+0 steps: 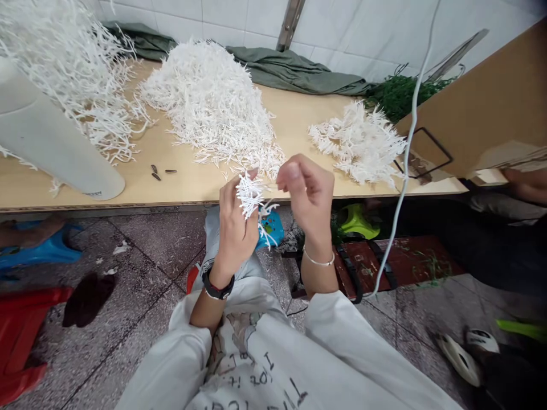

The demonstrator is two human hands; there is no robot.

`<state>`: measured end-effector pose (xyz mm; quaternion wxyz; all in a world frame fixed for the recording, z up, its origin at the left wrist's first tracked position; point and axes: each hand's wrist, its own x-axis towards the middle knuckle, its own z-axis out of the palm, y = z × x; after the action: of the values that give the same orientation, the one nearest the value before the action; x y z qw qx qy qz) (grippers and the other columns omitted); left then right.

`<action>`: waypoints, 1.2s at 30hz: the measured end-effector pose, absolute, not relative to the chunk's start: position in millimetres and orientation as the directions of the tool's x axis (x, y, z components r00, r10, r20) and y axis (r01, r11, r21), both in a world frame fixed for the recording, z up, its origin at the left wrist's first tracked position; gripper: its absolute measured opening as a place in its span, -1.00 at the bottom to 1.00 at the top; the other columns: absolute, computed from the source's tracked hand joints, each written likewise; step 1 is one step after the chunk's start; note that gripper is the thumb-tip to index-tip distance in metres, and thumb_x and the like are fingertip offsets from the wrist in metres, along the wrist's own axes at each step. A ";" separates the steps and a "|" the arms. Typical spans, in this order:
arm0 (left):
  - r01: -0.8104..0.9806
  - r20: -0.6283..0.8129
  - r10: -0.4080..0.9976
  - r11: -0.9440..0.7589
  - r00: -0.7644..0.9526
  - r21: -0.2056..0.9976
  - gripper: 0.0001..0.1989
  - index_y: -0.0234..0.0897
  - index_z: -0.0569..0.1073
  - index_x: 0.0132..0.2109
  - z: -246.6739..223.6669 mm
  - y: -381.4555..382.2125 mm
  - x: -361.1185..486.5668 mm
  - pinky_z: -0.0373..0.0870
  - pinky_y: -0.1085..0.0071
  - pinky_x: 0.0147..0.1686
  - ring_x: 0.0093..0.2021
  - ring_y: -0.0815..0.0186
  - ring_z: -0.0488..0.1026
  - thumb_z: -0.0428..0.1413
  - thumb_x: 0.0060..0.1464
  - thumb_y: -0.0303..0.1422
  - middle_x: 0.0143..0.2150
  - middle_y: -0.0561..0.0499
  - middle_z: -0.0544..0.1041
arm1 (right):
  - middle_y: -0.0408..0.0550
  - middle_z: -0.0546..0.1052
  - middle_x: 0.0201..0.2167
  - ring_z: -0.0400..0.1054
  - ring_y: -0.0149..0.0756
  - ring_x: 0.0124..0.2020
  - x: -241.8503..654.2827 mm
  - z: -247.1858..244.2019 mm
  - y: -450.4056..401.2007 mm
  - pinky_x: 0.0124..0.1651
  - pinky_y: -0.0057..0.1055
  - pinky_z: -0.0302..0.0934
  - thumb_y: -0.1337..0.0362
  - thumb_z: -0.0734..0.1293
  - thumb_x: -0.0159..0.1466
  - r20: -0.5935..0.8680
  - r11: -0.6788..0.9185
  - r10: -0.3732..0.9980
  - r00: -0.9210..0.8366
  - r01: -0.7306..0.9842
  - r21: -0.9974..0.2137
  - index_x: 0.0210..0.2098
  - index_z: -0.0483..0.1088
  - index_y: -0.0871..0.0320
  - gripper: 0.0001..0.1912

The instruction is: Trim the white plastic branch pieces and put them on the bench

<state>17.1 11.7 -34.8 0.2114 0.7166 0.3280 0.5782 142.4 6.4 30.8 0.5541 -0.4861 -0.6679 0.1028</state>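
White branching pieces (pixel 250 195) stick out between the fingers of my left hand (pixel 236 228), which is closed around them just past the table's front edge. More thin white strands hang below that hand. Beside it, my right hand (pixel 308 193) is raised with its fingers curled and thumb against the index finger; whatever it pinches, if anything, is too small to make out. Behind both hands lies a large heap of small white pieces (pixel 213 97) on the wooden table (pixel 294 117). A smaller pile of white sprigs (pixel 361 142) lies to the right.
A white bottle (pixel 60 136) and another white heap (pixel 64 62) stand at left. Dark seeds (pixel 156 172) lie near the front edge. A white cable (pixel 405 154) hangs at right beside a cardboard box (pixel 482 97). Other people's limbs show at both sides.
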 end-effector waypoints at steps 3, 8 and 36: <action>0.243 0.707 0.685 -0.726 0.174 0.643 -0.56 -0.16 0.11 0.29 -31.3 9.3 16.2 0.09 0.13 0.26 0.29 0.17 0.14 -0.18 0.29 -0.33 0.31 -0.13 0.22 | -0.19 0.23 -0.56 0.08 -0.46 -0.53 130.4 26.5 -8.0 -0.43 -0.43 0.03 0.00 0.20 0.28 0.645 0.545 0.764 -0.012 0.546 -0.636 -0.45 0.23 0.11 -0.67; 0.214 0.707 0.650 -0.759 0.277 0.615 -0.50 -0.25 0.05 0.31 -30.4 6.7 11.9 0.01 0.14 0.31 0.34 0.19 0.07 -0.18 0.25 -0.45 0.34 -0.18 0.15 | -0.26 0.07 -0.63 -0.08 -0.51 -0.59 126.2 17.7 -8.7 -0.48 -0.44 -0.09 0.14 0.29 0.25 0.604 0.518 0.796 -0.036 0.557 -0.649 -0.57 0.08 0.14 -0.63; -0.271 0.014 0.570 0.369 0.821 0.889 -0.64 -0.33 0.38 -0.52 -11.7 -22.4 -13.4 -0.04 0.53 -0.68 -0.70 0.54 0.10 0.15 0.02 -0.12 -0.67 0.15 0.28 | -0.27 0.03 -0.67 -0.10 -0.56 -0.62 132.3 12.4 -50.0 -0.54 -0.47 -0.19 0.22 0.19 0.34 0.473 0.447 0.881 0.010 0.311 -0.839 -0.61 0.04 0.17 -0.59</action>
<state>-13.4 -22.4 -11.7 0.8136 0.4988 0.1497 0.2586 132.3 -50.0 12.4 0.5449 -0.4564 -0.6531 0.2612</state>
